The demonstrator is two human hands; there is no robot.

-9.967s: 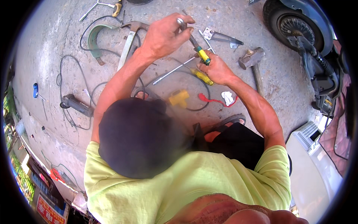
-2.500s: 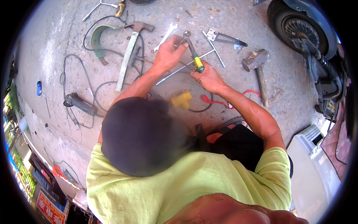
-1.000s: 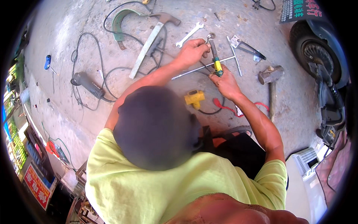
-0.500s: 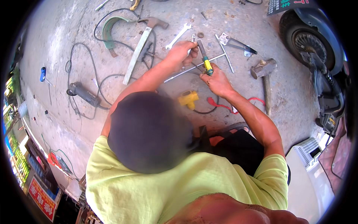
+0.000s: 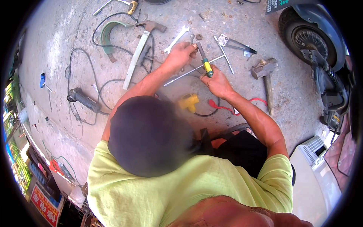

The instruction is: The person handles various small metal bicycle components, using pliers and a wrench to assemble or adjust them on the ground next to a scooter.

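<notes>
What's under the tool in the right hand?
The silver T-shaped wrench runs beneath the yellow-handled tool, showing on both sides; the crossing is hidden, as is anything under the right hand.

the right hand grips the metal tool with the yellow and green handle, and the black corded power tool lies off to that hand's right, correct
Wrong side: in the head view the black corded power tool lies off to the left of the right hand, which does grip the metal tool with the yellow and green handle.
</notes>
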